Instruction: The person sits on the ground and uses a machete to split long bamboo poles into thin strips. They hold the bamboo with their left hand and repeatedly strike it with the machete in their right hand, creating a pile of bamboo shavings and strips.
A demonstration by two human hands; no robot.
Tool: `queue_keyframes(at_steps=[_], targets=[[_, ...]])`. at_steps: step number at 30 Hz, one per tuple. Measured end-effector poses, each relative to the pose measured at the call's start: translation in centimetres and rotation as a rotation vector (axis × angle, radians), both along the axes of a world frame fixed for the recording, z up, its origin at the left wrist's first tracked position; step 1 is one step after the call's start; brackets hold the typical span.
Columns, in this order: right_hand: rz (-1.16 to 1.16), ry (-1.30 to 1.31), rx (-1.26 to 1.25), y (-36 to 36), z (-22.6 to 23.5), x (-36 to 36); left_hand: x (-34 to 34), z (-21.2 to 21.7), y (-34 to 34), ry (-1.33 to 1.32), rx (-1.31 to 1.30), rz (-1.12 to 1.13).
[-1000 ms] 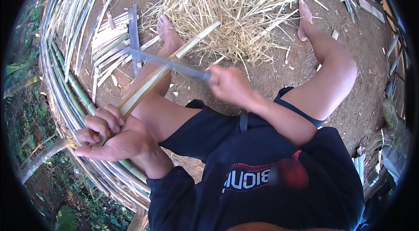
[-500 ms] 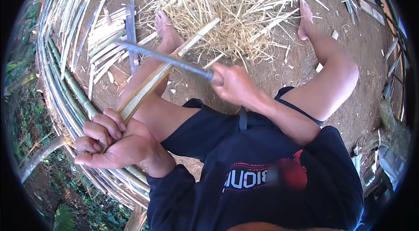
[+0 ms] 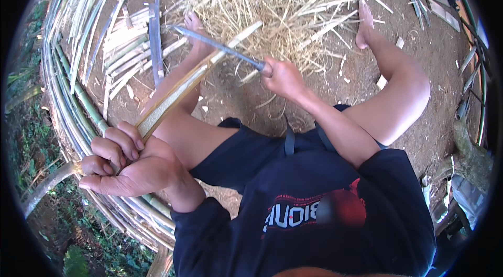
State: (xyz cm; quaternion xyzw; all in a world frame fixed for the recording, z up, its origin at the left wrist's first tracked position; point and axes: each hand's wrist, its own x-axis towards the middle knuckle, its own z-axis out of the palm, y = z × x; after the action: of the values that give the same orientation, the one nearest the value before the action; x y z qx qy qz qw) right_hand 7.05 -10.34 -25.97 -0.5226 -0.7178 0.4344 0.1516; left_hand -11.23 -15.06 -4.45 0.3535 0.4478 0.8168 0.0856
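strip held aslant, knife across it

strip (image 3: 181, 91) of bamboo, pale inside with a brown edge, slants over the left leg (image 3: 181, 135), its far end before the shavings (image 3: 277, 10). the left hand (image 3: 136, 164), palm up, has its fingers curled closed on the near end, the thumb pointing out to the left. the right hand (image 3: 284, 80) is wrapped tight round the handle of the knife (image 3: 220, 46), whose blade crosses the strip near its far end; whether they touch i cannot tell. shavings heap on the ground (image 3: 440, 114) between the feet. left of them lie split pieces (image 3: 126, 49), and farther left, long poles (image 3: 86, 101).
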Motion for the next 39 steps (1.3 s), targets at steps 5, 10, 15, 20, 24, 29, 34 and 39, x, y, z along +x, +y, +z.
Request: queue_keyframes(at_steps=[5,10,15,20,24,29,34,39], targets=[[0.144,0.111,-0.006,-1.5,3.7,-0.4,-2.0,0.2,0.2,0.045,-0.061,0.014],[-0.033,0.009,-0.079,1.9,-3.7,0.3,-1.4,1.0,2.5,0.079,-0.095,0.003],[0.114,0.042,-0.186,1.0,1.1,-0.6,-5.2,1.3,4.7,0.098,-0.105,0.08],[-0.143,-0.029,-0.338,4.0,-8.4,1.3,-5.3,1.9,7.4,0.146,-0.161,0.028],[-0.063,-0.16,-0.49,6.6,-6.5,1.0,-5.1,2.3,9.0,0.143,-0.205,0.106],[-0.149,-0.088,-0.385,3.5,-11.3,2.2,-5.8,2.5,10.4,0.158,-0.232,0.108],[-0.179,-0.279,-0.37,6.1,-14.5,5.2,-6.0,2.7,10.6,0.088,-0.182,0.098],[-0.313,0.075,-0.675,4.2,-11.9,3.9,-7.3,3.0,10.5,0.07,-0.151,-0.243]])
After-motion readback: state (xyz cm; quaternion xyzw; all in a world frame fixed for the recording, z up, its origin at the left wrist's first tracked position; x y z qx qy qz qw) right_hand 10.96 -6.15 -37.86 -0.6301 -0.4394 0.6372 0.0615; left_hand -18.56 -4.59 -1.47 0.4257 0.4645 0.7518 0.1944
